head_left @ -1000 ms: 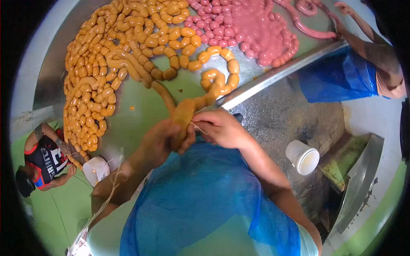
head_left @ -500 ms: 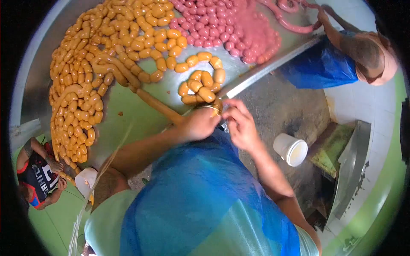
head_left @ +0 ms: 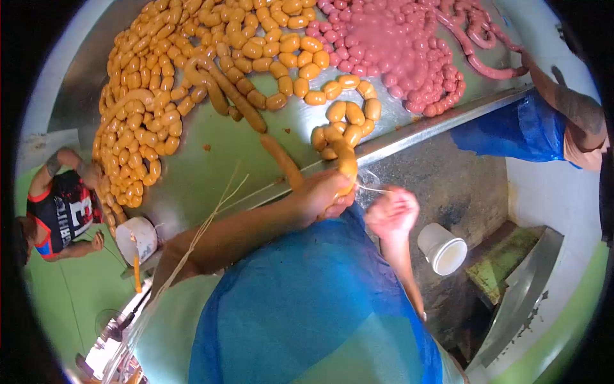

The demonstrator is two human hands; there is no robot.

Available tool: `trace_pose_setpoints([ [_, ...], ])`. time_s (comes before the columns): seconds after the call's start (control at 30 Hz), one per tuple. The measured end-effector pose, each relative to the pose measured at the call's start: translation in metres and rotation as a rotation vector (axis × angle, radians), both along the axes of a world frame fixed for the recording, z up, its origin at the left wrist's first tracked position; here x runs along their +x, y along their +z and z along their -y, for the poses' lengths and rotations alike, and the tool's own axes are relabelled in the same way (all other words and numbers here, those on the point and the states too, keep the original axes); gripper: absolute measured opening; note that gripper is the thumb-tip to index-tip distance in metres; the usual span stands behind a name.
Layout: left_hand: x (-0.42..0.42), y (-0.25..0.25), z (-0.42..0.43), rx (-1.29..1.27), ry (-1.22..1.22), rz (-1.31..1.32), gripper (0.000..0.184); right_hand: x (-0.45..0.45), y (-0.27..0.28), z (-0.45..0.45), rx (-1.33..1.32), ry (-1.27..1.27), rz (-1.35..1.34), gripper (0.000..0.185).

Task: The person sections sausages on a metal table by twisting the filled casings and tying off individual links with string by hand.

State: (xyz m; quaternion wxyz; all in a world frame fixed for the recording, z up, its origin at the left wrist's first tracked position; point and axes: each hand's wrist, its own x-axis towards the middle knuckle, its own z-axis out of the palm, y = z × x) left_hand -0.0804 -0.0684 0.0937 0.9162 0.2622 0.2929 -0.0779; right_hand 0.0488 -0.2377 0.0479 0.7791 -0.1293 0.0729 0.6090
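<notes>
My left hand (head_left: 325,195) is closed around an orange sausage (head_left: 346,160) at the table's front edge. A thin white string (head_left: 371,188) runs from beside that sausage to my right hand (head_left: 395,212), whose fingers are pinched on its end. My right hand is slightly blurred. Just beyond my left hand, finished orange links (head_left: 355,114) lie coiled on the metal table (head_left: 230,150). An untied length of orange sausage (head_left: 280,160) reaches over the edge toward my left wrist. Loose strings (head_left: 203,227) hang beside my left arm.
Heaped orange links (head_left: 137,128) cover the table's left side, with pink sausages (head_left: 396,48) at the back right. A person in a blue apron (head_left: 505,131) handles pink sausage at right. Another person (head_left: 64,205) stands left by a white bucket (head_left: 136,237). A white pail (head_left: 441,248) stands right.
My right hand has moved right, away from my left, with the string drawn out between them. My left hand now wraps the sausage. The whole view has shifted.
</notes>
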Motion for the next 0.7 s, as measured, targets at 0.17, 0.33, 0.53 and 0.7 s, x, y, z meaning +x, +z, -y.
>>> trace_pose_setpoints([
  [0.17,0.031,-0.044,0.007,0.226,-0.2,-0.013,0.035,0.081,0.022,0.035,-0.806,-0.759,0.524,0.016],
  [0.33,0.025,-0.051,0.03,1.517,-0.112,0.311,0.032,0.02,0.011,-0.014,-0.68,0.105,1.317,0.019],
  [0.53,0.001,-0.008,-0.013,0.124,-0.254,-0.037,0.023,0.004,0.011,-0.06,-0.294,0.616,0.67,0.016],
  [0.7,0.001,-0.012,-0.009,-0.047,-0.119,0.062,0.013,0.0,0.035,-0.044,-0.507,-0.442,0.114,0.01],
])
